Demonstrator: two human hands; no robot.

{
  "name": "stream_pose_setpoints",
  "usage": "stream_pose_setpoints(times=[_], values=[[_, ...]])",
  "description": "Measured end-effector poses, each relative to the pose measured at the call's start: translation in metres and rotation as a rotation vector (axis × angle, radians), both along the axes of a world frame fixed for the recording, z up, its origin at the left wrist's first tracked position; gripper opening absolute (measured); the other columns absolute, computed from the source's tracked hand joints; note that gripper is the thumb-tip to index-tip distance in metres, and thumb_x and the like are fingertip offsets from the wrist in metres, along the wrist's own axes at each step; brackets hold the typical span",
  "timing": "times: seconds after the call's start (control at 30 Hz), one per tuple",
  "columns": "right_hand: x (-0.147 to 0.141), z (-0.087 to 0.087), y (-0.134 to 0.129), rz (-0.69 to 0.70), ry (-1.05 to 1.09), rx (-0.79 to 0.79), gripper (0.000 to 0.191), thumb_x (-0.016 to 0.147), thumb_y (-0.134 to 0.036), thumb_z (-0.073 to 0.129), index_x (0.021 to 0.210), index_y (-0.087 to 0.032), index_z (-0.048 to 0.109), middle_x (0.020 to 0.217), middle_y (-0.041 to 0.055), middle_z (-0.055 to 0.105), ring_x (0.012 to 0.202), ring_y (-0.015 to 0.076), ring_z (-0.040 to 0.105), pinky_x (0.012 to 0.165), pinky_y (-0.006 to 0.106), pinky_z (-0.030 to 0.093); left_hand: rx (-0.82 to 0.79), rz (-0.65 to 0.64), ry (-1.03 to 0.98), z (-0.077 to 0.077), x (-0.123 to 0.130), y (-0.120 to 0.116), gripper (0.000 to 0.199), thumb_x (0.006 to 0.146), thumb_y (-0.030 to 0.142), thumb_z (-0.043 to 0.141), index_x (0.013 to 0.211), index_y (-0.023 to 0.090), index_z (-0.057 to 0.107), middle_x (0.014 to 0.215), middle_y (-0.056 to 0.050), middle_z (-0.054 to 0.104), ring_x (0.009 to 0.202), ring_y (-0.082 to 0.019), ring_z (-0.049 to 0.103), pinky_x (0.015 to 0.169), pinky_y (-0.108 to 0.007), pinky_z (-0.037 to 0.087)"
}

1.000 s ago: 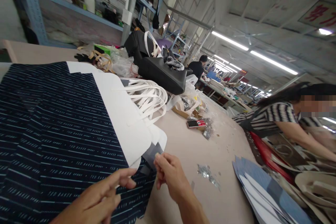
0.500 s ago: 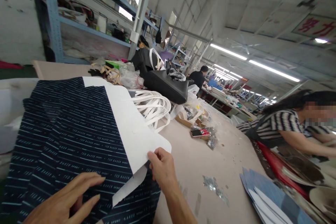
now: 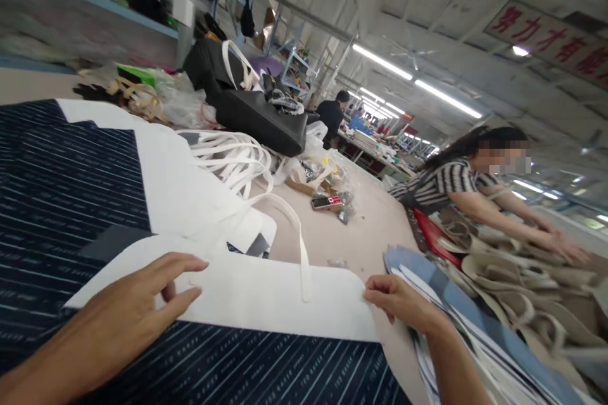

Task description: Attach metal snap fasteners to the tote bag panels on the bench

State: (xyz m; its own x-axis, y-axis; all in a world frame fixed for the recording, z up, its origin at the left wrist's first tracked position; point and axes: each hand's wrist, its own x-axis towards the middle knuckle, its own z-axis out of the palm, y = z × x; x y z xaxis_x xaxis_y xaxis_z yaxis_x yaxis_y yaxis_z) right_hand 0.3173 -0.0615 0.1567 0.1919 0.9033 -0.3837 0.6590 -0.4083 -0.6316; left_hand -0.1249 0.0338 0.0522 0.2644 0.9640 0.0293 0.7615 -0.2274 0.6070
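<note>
Dark navy striped fabric (image 3: pixel 266 361) with printed lettering lies before me, joined along a white panel (image 3: pixel 266 291) that has a white strap (image 3: pixel 300 234) curving up from it. My right hand (image 3: pixel 403 300) pinches the panel's right edge between thumb and fingertips. Over the panel's left part is my left hand (image 3: pixel 142 304), thumb and fingers apart, holding nothing; whether it touches the panel I cannot tell. Behind lies another striped piece (image 3: pixel 95 171) with a white panel (image 3: pixel 175 183) of its own, beside a bundle of white straps (image 3: pixel 232 155).
A black bag (image 3: pixel 259 114) sits at the back with plastic wrapping. A red-keyed phone (image 3: pixel 327 202) lies on the table (image 3: pixel 365 228). At right are stacked blue-and-white pieces (image 3: pixel 422 278), beige pieces (image 3: pixel 513 272) and a co-worker in a striped shirt (image 3: pixel 451 183) reaching over them.
The front striped piece with its white panel and strap now lies spread toward me. My right hand has moved right, gripping that panel's edge. The view has shifted right.
</note>
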Motion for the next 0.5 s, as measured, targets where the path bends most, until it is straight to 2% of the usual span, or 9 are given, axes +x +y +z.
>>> stream_pose_setpoints(times=[0.07, 0.13, 0.2, 0.3, 0.4, 0.5], values=[[0.014, -0.017, -0.020, -0.107, -0.111, 0.001, 0.036, 0.072, -0.055, 0.068, 0.072, -0.019, 0.072, 0.059, -0.0030, 0.050, 0.052, 0.0138, 0.046, 0.047, 0.026, 0.039, -0.085, -0.174, 0.011, 0.011, 0.031, 0.002, 0.052, 0.094, 0.053, 0.041, 0.131, 0.029, 0.068, 0.130, -0.003, 0.074, 0.103, -0.026, 0.072, 0.096, -0.040, 0.056], [0.014, -0.033, -0.038, -0.192, -0.190, 0.061, 0.042, 0.079, -0.054, 0.063, 0.085, -0.017, 0.081, 0.066, 0.0024, 0.062, 0.057, 0.0174, 0.054, 0.050, 0.029, 0.043, -0.065, -0.314, 0.065, 0.016, 0.058, 0.005, 0.054, 0.094, 0.049, 0.043, 0.136, 0.024, 0.066, 0.142, -0.008, 0.069, 0.122, -0.031, 0.067, 0.109, -0.045, 0.051], [-0.002, -0.048, -0.053, -0.236, -0.171, 0.169, 0.047, 0.086, -0.052, 0.059, 0.101, -0.016, 0.085, 0.077, 0.0064, 0.071, 0.062, 0.0196, 0.059, 0.056, 0.031, 0.048, -0.009, -0.422, 0.190, 0.017, 0.080, 0.008, 0.055, 0.093, 0.043, 0.048, 0.141, 0.021, 0.064, 0.148, -0.011, 0.065, 0.134, -0.034, 0.061, 0.114, -0.047, 0.048], [-0.045, -0.066, -0.068, -0.269, 0.025, 0.296, 0.049, 0.091, -0.050, 0.059, 0.119, -0.016, 0.082, 0.078, 0.0054, 0.072, 0.067, 0.0202, 0.064, 0.066, 0.033, 0.054, -0.014, -0.536, 0.377, 0.017, 0.105, 0.012, 0.058, 0.090, 0.035, 0.060, 0.145, 0.019, 0.061, 0.143, -0.014, 0.066, 0.132, -0.035, 0.058, 0.113, -0.047, 0.047], [-0.093, -0.084, -0.074, -0.271, 0.267, 0.287, 0.040, 0.088, -0.047, 0.069, 0.109, -0.018, 0.084, 0.069, 0.0017, 0.067, 0.066, 0.0185, 0.064, 0.068, 0.032, 0.055, -0.047, -0.584, 0.434, 0.019, 0.120, 0.020, 0.056, 0.081, 0.033, 0.073, 0.133, 0.015, 0.068, 0.131, -0.016, 0.068, 0.127, -0.037, 0.057, 0.111, -0.048, 0.045], [-0.128, -0.104, -0.071, -0.315, 0.505, 0.238, 0.035, 0.081, -0.047, 0.077, 0.100, -0.018, 0.083, 0.068, 0.0005, 0.066, 0.061, 0.0154, 0.060, 0.061, 0.028, 0.053, -0.096, -0.614, 0.471, 0.022, 0.129, 0.029, 0.054, 0.071, 0.038, 0.081, 0.120, 0.015, 0.071, 0.124, -0.016, 0.068, 0.123, -0.038, 0.058, 0.104, -0.047, 0.047]])
